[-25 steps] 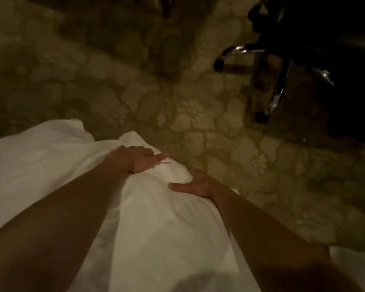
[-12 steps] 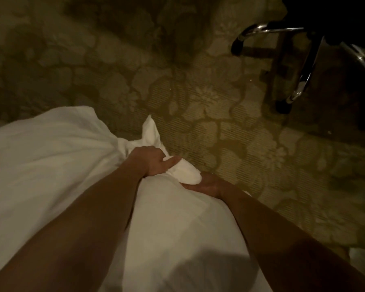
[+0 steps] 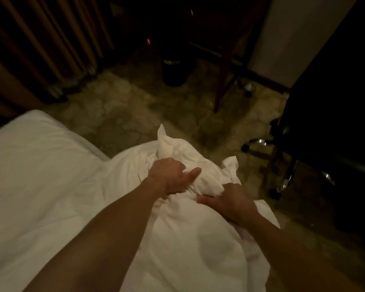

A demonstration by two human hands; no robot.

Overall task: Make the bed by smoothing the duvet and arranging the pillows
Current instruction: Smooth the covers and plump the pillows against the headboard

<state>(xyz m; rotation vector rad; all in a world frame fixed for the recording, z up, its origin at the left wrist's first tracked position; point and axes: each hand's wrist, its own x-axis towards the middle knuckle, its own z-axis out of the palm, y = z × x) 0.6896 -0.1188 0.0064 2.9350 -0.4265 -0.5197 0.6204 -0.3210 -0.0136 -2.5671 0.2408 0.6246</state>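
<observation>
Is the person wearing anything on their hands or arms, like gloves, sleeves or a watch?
No. The left hand and right hand are bare, with no gloves, and no rings that can be made out in the dim light. Both forearms are uncovered as far as the picture shows, with no sleeve, watch or bracelet at either wrist.

duvet (image 3: 51, 186) cut by left, bottom edges; right hand (image 3: 230, 202) fingertips buried in folds | chair (image 3: 325, 144) mostly dark
</observation>
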